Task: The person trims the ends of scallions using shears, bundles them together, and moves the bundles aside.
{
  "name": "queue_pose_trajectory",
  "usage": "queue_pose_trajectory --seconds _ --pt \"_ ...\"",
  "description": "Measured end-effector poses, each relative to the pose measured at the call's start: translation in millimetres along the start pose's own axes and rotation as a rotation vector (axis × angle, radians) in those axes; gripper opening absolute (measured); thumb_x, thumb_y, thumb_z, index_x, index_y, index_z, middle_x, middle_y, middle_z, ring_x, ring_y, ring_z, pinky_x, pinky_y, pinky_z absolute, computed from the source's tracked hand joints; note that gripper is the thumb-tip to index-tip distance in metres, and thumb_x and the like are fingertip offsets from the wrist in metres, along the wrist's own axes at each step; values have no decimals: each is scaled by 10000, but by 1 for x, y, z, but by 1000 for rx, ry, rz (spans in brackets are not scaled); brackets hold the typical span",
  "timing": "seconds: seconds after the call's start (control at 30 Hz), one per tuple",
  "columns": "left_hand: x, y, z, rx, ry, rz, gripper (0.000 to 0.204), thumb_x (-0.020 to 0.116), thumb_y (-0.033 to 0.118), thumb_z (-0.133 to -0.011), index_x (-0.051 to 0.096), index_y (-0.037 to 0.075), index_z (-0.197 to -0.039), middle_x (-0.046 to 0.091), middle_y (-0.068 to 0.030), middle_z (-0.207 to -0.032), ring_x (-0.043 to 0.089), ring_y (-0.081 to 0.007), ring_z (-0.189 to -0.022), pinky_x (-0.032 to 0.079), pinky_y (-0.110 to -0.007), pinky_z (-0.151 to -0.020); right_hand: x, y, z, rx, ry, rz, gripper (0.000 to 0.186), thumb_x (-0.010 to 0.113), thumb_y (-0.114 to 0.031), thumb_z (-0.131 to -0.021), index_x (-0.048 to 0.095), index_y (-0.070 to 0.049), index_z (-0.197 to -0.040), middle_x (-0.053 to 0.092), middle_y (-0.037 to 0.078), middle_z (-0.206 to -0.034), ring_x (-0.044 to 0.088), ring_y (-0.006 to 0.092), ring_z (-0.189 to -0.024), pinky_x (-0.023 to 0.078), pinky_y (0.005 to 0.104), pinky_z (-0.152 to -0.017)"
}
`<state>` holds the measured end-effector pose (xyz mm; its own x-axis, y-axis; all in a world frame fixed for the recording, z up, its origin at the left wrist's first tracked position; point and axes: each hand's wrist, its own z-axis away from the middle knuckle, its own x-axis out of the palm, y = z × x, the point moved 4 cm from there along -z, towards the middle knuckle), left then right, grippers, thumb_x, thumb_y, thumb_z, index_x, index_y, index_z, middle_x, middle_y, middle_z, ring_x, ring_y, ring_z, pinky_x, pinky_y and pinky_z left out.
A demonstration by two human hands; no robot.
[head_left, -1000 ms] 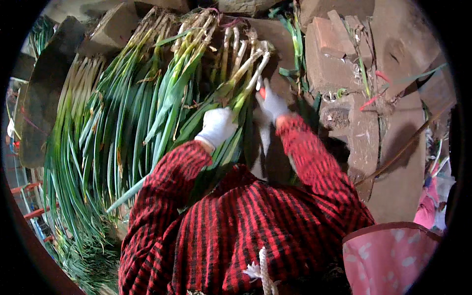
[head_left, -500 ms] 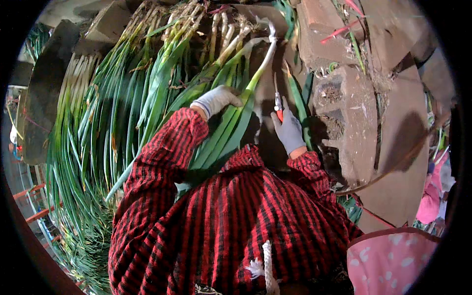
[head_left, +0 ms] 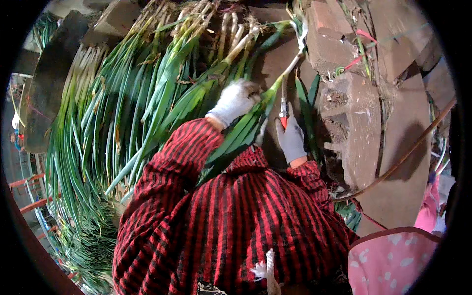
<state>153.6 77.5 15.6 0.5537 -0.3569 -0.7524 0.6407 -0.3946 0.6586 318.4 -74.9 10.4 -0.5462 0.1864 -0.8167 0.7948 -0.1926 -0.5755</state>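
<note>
My left hand [head_left: 236, 102], in a white glove, is closed around the green leaves of a large green onion [head_left: 291, 66]. Its white stem slants up to the right, with loose pale skin near the root end. My right hand [head_left: 292, 137], in a grey glove, grips an air blow gun [head_left: 283, 112] with a red handle and a thin metal nozzle. That nozzle points up, close beside the stem. The leaves run back under my left hand toward my body. My left fingertips are slightly blurred.
Many more green onions [head_left: 113, 108] lie side by side at the left, roots away from me. Concrete blocks [head_left: 359, 118] stand at the right, with loose leaves [head_left: 309, 105] beside them. A brown hose [head_left: 408, 157] crosses there. Pink spotted cloth [head_left: 388, 260] shows at lower right.
The held green onion's root end has swung to the right, and its loose skin is more spread. My left hand has shifted right and slightly nearer; my right hand has moved slightly.
</note>
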Motion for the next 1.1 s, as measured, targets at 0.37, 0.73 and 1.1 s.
queue_pose_trajectory --seconds 0.37,0.73,1.1 --pt "-89 -103 56 -47 328 -344 108 568 58 -725 594 7 -816 621 -225 -764 611 -425 -781 498 -482 -703 69 -100 -8 -251 -289 -33 678 590 -296 -884 276 -102 -1453 622 232 -925 626 403 -797 490 490 -710" --pt "-94 -122 39 -219 63 -128 353 571 139 -731 660 -46 -1018 647 -268 -969 618 -401 -963 487 -415 -873 96 -109 -85 -181 -306 87 653 535 -317 -906 276 -57 -1446 637 248 -976 632 411 -838 496 501 -743" --pt "-82 -126 44 -95 196 -48 270 548 83 -766 642 -47 -982 653 -254 -895 617 -417 -900 501 -443 -798 148 -33 -336 44 -176 219 695 529 -401 -904 314 29 -1406 629 246 -1100 601 386 -1050 485 482 -872"
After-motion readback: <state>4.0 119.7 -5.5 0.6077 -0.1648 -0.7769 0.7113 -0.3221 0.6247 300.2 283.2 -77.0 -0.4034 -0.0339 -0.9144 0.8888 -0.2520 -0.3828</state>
